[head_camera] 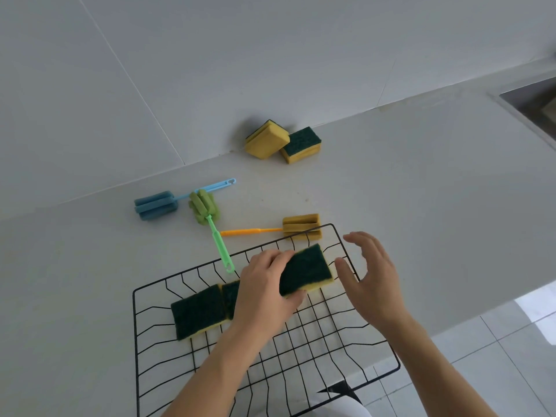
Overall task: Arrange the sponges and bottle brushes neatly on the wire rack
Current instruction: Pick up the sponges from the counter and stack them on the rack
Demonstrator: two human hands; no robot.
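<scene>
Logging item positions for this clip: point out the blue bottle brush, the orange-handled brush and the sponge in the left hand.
blue bottle brush point(155, 204), head view, on its foam head.
orange-handled brush point(301, 226), head view, on its yellow foam head.
held sponge point(305, 268), head view, on its green scouring face.

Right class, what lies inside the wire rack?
Inside the wire rack: one sponge lying green side up, a second half hidden under the left hand, which holds a third. The right hand is empty.
</scene>
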